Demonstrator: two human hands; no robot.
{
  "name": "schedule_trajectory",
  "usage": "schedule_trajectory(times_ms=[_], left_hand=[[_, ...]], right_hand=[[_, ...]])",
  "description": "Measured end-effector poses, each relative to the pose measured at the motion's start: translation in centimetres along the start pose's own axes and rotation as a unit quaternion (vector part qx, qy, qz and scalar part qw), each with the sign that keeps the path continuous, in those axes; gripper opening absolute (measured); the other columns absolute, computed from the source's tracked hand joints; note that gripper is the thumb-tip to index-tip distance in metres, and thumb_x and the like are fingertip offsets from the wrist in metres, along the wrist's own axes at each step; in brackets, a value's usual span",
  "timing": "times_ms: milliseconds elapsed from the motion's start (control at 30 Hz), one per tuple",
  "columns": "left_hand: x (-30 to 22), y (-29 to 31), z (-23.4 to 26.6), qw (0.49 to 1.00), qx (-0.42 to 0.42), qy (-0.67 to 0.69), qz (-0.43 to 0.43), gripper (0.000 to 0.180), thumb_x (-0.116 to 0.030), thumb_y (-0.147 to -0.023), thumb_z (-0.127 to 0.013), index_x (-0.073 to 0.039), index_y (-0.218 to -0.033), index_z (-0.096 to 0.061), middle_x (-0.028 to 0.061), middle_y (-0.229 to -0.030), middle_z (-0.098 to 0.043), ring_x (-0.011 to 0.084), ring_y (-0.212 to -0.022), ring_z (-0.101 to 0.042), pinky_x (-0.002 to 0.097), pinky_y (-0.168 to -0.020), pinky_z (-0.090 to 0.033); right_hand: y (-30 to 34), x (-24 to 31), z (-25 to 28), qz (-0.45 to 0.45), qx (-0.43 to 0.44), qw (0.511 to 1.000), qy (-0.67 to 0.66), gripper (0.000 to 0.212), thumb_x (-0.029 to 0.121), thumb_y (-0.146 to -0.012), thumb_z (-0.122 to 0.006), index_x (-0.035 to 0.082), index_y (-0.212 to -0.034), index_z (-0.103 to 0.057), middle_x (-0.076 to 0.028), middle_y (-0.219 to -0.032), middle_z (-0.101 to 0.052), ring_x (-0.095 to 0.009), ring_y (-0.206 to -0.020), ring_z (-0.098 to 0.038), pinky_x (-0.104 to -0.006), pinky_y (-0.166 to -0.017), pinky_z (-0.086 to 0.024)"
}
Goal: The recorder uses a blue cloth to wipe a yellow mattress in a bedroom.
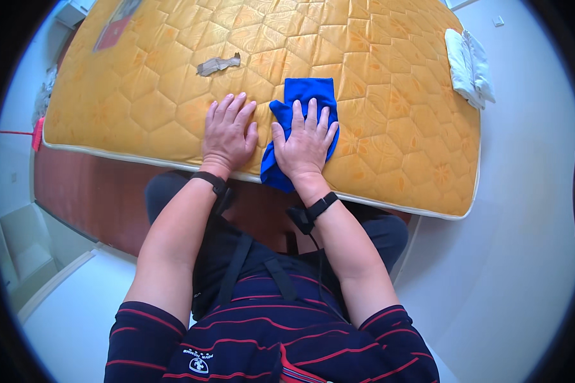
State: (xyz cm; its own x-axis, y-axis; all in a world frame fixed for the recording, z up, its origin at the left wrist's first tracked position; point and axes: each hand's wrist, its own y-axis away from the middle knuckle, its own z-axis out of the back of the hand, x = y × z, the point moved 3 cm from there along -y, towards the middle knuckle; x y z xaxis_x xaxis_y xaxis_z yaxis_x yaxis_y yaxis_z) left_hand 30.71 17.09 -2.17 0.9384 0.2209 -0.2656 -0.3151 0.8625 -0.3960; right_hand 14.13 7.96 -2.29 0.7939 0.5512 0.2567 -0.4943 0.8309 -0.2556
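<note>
On the yellow quilted mattress (396,127), a bright blue cloth (313,88) lies spread near the front edge, its lower end reaching that edge. Pressed flat on top of it is my right hand (303,140), fingers stretched and a little apart, hiding the cloth's middle. To the left of the cloth, my left hand (229,134) rests palm down on the mattress with its fingers extended, holding nothing. Beyond my left hand lies a small crumpled grey-brown striped piece (218,64); I cannot tell its kind.
Folded white cloth (468,67) sits at the mattress's right edge. A flat red and grey item (115,32) lies at the far left. Something pink (38,133) hangs beside the left corner. A white wall (530,172) stands on the right; reddish-brown floor (96,185) shows below.
</note>
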Motion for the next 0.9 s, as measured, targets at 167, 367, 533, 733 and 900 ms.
schedule_trajectory(times_ms=[167,367,533,733,900], left_hand=[[0.0,0.5,-0.4,1.0,0.001,0.006,0.001,0.049,-0.03,-0.098,-0.067,-0.016,-0.146,-0.067,0.0104,-0.157,-0.061,0.0324,-0.151,-0.051,0.0548,-0.13,-0.032],[0.2,0.4,0.0,1.0,0.001,0.004,-0.004,0.049,-0.031,-0.099,-0.066,-0.016,-0.146,-0.068,0.0107,-0.157,-0.061,0.0332,-0.151,-0.051,0.0554,-0.13,-0.032],[-0.1,-0.1,0.5,0.999,0.01,-0.019,-0.024,0.046,-0.034,-0.102,-0.065,-0.016,-0.144,-0.07,0.0115,-0.156,-0.062,0.0341,-0.15,-0.052,0.0558,-0.129,-0.032],[-2.0,-1.9,-0.3,0.993,0.032,0.072,0.092,0.05,-0.045,-0.106,-0.064,-0.015,-0.146,-0.069,0.0158,-0.16,-0.06,0.0391,-0.152,-0.05,0.0578,-0.129,-0.032],[-12.7,-5.2,-1.3,0.993,0.085,0.008,-0.079,0.073,-0.061,-0.097,-0.071,-0.018,-0.156,-0.062,0.0168,-0.167,-0.053,0.0445,-0.16,-0.038,0.0672,-0.132,-0.019]], right_hand=[[-0.1,-2.6,2.3,0.034,0.067,0.965,-0.25,0.067,0.047,-0.105,-0.068,0.013,-0.161,-0.056,-0.025,-0.175,-0.04,-0.052,-0.163,-0.03,-0.0695,-0.131,-0.018],[-0.8,-16.1,7.0,-0.058,0.043,0.994,0.081,0.084,0.06,-0.101,-0.07,0.019,-0.17,-0.045,-0.027,-0.181,-0.025,-0.056,-0.165,-0.02,-0.0744,-0.13,-0.014],[-0.3,-18.7,5.2,-0.242,0.146,0.956,0.083,0.104,0.081,-0.096,-0.06,0.024,-0.176,-0.029,-0.021,-0.185,-0.013,-0.05,-0.169,-0.005,-0.0728,-0.132,-0.005],[0.9,-17.8,3.4,-0.217,-0.027,0.967,0.133,0.093,0.077,-0.095,-0.062,0.024,-0.169,-0.045,-0.021,-0.18,-0.03,-0.047,-0.168,-0.017,-0.0699,-0.133,-0.008],[1.1,-18.1,3.7,-0.208,-0.042,0.968,0.135,0.086,0.073,-0.097,-0.063,0.025,-0.167,-0.048,-0.017,-0.179,-0.033,-0.046,-0.167,-0.021,-0.0708,-0.133,-0.009]])
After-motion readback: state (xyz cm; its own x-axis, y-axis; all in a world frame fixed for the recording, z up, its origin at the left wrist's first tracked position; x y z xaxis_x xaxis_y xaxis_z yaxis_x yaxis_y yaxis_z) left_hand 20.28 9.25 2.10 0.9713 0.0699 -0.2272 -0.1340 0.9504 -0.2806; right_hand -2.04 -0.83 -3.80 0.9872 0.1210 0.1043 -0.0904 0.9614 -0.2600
